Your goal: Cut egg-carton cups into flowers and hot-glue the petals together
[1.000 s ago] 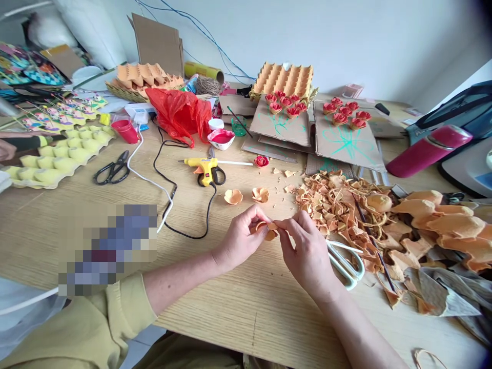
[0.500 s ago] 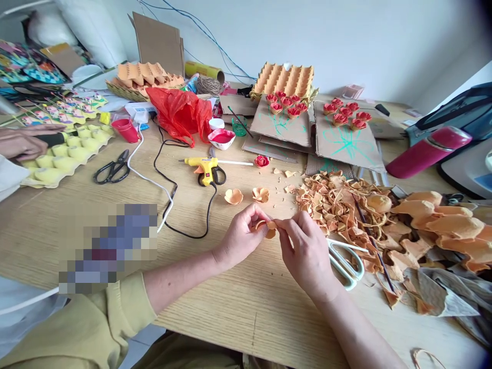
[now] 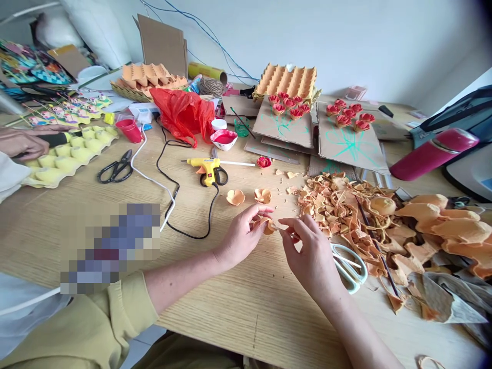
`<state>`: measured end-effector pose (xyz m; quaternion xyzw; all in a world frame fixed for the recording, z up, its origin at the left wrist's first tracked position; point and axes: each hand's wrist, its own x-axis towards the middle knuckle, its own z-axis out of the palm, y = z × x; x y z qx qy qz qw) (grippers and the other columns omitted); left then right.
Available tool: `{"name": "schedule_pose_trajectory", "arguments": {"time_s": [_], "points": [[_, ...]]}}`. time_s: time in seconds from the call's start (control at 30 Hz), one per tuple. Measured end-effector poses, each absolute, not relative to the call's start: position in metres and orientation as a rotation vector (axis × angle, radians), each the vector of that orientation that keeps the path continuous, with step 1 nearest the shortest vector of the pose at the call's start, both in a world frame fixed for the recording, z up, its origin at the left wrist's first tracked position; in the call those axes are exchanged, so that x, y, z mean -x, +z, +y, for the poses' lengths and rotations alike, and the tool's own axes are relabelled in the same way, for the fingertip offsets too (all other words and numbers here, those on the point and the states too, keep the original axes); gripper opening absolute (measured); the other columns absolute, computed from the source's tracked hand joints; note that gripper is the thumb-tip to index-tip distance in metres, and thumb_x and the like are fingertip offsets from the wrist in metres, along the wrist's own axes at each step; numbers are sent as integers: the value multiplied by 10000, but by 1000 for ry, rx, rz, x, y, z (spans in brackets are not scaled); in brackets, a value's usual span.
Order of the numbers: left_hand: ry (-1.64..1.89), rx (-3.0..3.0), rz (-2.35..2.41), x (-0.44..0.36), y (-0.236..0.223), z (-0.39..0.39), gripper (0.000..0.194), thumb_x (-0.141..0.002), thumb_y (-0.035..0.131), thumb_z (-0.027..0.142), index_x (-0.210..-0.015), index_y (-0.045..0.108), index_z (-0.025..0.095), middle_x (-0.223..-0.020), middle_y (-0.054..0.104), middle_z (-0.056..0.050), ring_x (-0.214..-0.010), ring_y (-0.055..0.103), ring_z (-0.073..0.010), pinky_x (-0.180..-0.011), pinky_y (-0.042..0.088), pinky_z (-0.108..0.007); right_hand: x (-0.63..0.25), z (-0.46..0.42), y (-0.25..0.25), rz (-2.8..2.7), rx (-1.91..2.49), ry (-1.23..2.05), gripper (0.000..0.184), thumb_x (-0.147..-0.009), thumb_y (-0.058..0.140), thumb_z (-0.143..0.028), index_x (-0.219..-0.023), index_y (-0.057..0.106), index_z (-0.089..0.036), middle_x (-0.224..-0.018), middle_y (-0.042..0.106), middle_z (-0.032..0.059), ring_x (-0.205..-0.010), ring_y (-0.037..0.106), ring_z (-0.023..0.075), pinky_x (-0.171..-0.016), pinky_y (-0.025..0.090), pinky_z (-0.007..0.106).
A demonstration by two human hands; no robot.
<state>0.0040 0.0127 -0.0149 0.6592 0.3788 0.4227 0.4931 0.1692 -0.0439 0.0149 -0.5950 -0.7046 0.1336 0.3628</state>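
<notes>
Orange petal cup [image 3: 269, 228]: held between both hands, over the near half of the wooden table [image 3: 215, 307]. Left hand [image 3: 242, 237] closed on one side, thumb and fingers gripping the petals. Right hand [image 3: 312, 253] drawn in from the opposite side, thumb and forefinger together at a petal's edge, seemingly pinching there; cannot tell how firmly, with fingers hiding part of the shape.

As for progress, bare orange wherever visible on the held piece, so apparently at the shaping stage, with no red added yet. Just beyond the left hand, two more pieces at a similar stage: left loose cup [image 3: 236, 197] and right loose cup [image 3: 263, 196], side by side but apart, petals spread, likewise without red. Further along, by the look: lone red flower [image 3: 263, 162] just beside the white stick of the yellow glue gun [image 3: 207, 166], plus red flowers [image 3: 342, 120] grouped on two cardboard sheets [image 3: 351, 148], probably complete or nearly so. Still plenty of material left: red-filled bowl [image 3: 224, 138] farther back, heap of orange scraps [image 3: 326, 202] at right, and larger molded cones [image 3: 442, 220] past that, seemingly uncut.
</notes>
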Motion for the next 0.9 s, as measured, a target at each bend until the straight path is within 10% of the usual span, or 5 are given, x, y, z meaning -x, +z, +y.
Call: {"name": "schedule_pose_trajectory", "arguments": {"time_s": [0.47,0.73,0.9], "points": [[1040,-1573,909,-10,-12,6,76,-964,536,217,-1020,575,185,-925,613,-23,-842,591,-136,-759,494,-240,-167,-43,10,-1847,1610,317,173,-932,545,-153,-986,703,-198,-846,558,18,-658,563,135,-606,439,255],[961,-1872,988,-11,-13,-2,370,-803,663,95,-1142,564,205,-1084,668,-65,-976,647,-195,-830,537,-295,-166,-44,9,-1979,1687,-101,172,-932,544,-155,-886,706,-193,-807,548,30,-633,513,148,-566,339,267],[856,-1736,937,-9,-9,1,123,-943,520,194,-1040,595,192,-959,687,-51,-849,663,-166,-707,570,-261,-166,-46,9,-2004,1685,-62,174,-947,548,-174,-946,721,-200,-811,551,26,-645,522,150,-582,345,263]]}}
